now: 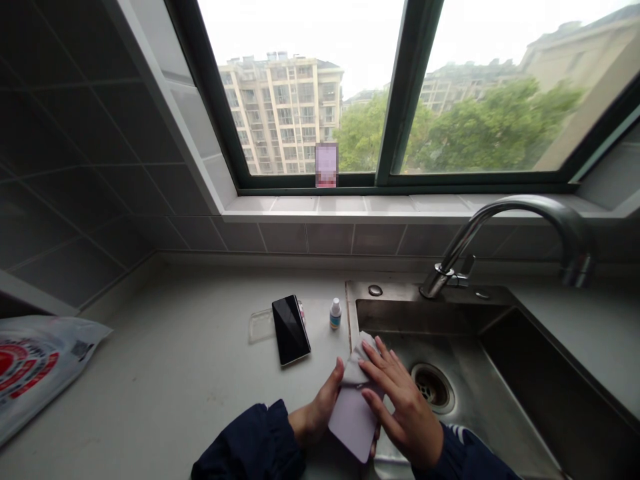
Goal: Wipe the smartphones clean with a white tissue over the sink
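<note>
My left hand (pixel 320 407) grips a phone-shaped lilac slab (pixel 353 423) from below, thumb along its left edge and fingertips showing at its right. Whether it is a phone or a phone case I cannot tell. A crumpled white tissue (pixel 354 372) covers its upper end. My right hand (pixel 397 400) presses the tissue against the slab with its fingers, the thumb resting lower on the lilac surface. Just beyond stands a small white-capped bottle (pixel 335 314) with a blue and orange label. To its left a black phone (pixel 291 331) lies face up, partly over a clear phone case (pixel 261 326).
A steel sink (pixel 480 400) with a drain (pixel 433 388) lies at the right, under a curved chrome faucet (pixel 510 203). At the far left, a printed plastic bag (pixel 45 367) rests on the white counter (pixel 165 373). A pixelated upright patch (pixel 327 164) shows at the window.
</note>
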Demonstrator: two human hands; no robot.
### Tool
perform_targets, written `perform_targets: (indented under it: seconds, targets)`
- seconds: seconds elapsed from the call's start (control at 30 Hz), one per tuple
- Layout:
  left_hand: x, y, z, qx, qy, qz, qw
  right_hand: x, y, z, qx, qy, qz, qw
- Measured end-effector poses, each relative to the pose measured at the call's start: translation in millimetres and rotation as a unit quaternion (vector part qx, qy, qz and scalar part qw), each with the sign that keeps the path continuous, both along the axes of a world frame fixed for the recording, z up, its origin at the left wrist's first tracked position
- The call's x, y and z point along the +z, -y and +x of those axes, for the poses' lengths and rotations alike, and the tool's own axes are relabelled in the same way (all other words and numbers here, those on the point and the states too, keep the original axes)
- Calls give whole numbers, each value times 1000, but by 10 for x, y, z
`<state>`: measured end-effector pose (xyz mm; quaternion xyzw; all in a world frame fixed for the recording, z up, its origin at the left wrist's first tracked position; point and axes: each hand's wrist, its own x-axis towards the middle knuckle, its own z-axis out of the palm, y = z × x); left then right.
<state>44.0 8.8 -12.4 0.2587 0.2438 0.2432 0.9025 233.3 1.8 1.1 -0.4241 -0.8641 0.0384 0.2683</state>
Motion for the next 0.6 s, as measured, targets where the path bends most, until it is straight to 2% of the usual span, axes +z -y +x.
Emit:
perform_targets:
  seconds: [0.1, 0.23, 0.6]
  targets:
    - [-48, 2, 0, 26, -1, -5, 1000, -10, -1, -7, -3, 4, -10, 1000]
    - [-100, -3, -5, 22, -2, -13, 1000, -15, -1, -11, -6, 5, -17, 1000]
    - [-101, -5, 17, 37, 23, 0, 999, -10, -4, -7, -19, -20, -21, 999]
